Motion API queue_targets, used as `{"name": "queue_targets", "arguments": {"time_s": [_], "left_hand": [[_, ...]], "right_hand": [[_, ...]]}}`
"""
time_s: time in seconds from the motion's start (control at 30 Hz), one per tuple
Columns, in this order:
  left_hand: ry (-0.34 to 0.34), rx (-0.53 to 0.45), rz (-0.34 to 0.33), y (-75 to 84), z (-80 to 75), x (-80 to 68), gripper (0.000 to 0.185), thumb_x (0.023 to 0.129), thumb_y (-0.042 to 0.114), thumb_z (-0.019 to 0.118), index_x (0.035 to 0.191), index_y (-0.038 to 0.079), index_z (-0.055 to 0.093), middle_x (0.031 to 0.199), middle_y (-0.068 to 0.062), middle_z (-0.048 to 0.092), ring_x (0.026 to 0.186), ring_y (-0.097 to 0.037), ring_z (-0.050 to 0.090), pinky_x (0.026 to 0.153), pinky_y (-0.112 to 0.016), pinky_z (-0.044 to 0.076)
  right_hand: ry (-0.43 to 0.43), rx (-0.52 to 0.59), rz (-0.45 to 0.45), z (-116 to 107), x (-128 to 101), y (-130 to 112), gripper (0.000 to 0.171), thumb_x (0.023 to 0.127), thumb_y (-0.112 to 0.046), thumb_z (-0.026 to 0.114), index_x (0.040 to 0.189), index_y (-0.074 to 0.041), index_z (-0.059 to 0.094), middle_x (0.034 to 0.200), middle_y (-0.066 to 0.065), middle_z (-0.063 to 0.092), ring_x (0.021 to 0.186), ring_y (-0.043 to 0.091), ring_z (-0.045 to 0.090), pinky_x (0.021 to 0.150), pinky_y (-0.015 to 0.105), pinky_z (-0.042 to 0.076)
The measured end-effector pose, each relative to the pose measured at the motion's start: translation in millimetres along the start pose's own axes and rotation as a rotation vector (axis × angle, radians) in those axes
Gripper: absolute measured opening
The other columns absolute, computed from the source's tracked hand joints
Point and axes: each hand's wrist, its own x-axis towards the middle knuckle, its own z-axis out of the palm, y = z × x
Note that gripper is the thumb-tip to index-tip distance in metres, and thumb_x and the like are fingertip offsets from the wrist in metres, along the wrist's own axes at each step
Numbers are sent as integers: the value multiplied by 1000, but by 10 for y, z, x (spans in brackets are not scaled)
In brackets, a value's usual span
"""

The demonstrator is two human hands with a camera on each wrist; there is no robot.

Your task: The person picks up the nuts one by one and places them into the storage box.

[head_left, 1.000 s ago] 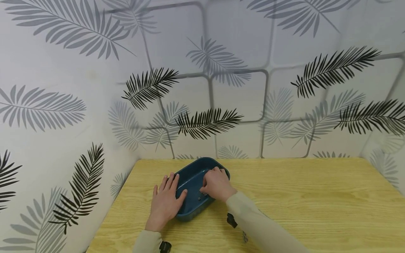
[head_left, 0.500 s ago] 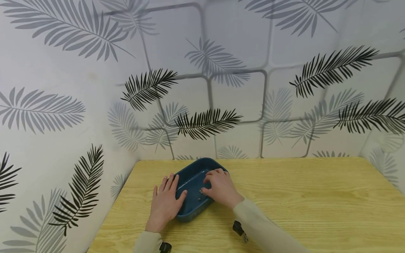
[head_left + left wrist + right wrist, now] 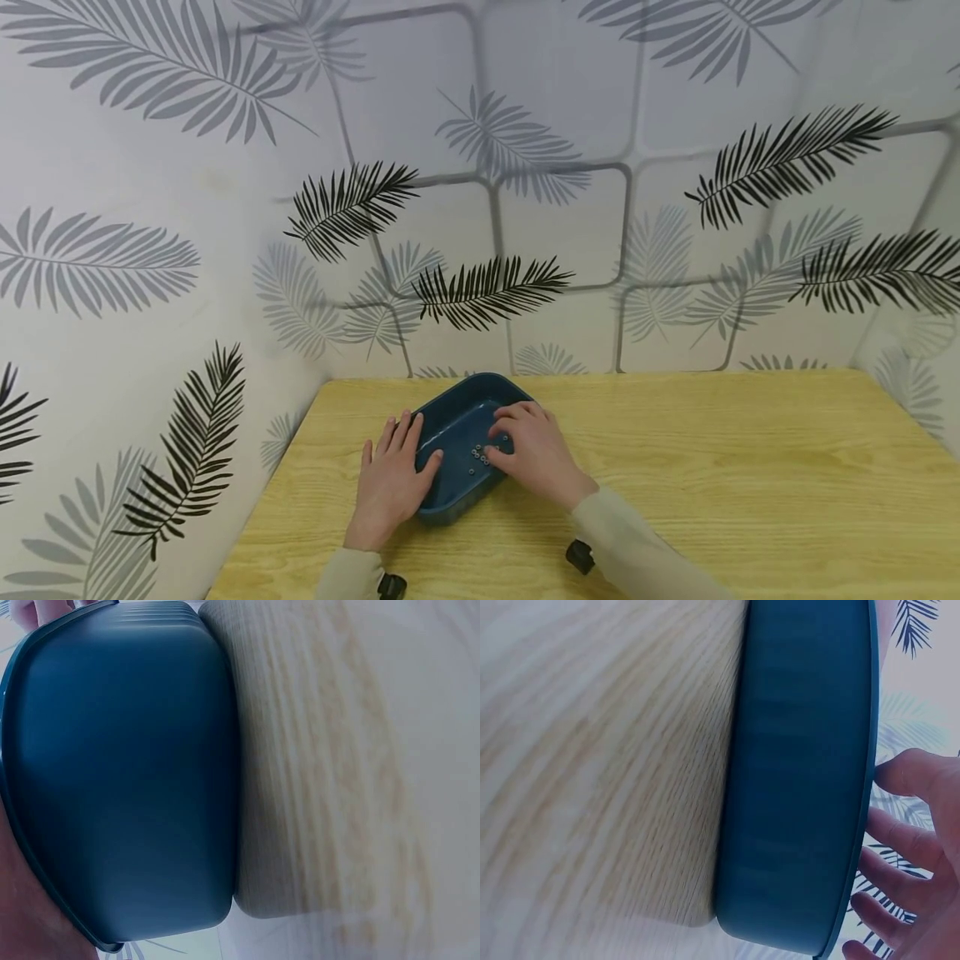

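Between both hands sits the tray [image 3: 450,487], rigid and probably light. Left hand [image 3: 390,483] lies flat against its rim; right hand [image 3: 534,454] hovers, fingers relaxed, over tiny rings [image 3: 480,454] (slippery, pinch singly).

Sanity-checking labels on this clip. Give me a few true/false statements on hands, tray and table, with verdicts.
1. The left hand lies with straight fingers against the near left side of the blue tray, thumb over the rim. True.
2. The right hand rests flat on the wooden table, clear of the tray. False: it lies over the tray's right rim, fingers reaching inside.
3. Small metal rings lie inside the tray, by the right hand's fingertips. True.
4. The tray stands at the table's right edge. False: it stands near the table's far left corner.
5. The tray is red. False: it is dark blue.
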Motion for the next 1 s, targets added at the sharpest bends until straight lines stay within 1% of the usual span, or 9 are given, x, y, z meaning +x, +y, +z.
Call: {"name": "queue_targets", "arguments": {"time_s": [0.27,0.47,0.6,0.8,1.0], "left_hand": [[11,-1,3,8,5,-1,67,101,50,48,155,12,34,160,-11,27,147,-33,19,111,-65,17],[14,-6,2,5,6,1,68,101,49,48,155,12,33,160,-11,27,147,-33,19,111,-65,17],[19,-10,-2,7,10,-1,68,101,49,49,155,12,34,160,-11,27,147,-34,19,112,-65,16],[16,-15,-3,19,11,-8,67,100,48,50,155,12,34,160,-11,27,147,-34,19,111,-65,16],[1,-10,-13,6,21,0,69,100,51,48,156,13,31,161,-10,25,148,-33,17,112,-65,15]], "right_hand": [[45,24,-4,-59,-104,25,19,87,-32,74,98,-16,75,125,3,62,122,29,48,103,55,35],[47,17,10,-132,-196,52,18,87,-30,76,99,-16,75,126,2,62,122,28,47,103,55,35],[50,24,19,-194,-271,63,14,86,-28,77,95,-17,74,124,2,62,123,29,47,104,55,34],[73,-15,21,-243,-382,105,12,83,-27,79,89,-18,74,121,2,64,123,31,48,104,56,34],[93,-30,23,-287,-485,157,8,82,-26,78,84,-20,73,120,2,65,123,31,49,104,56,33]]}}
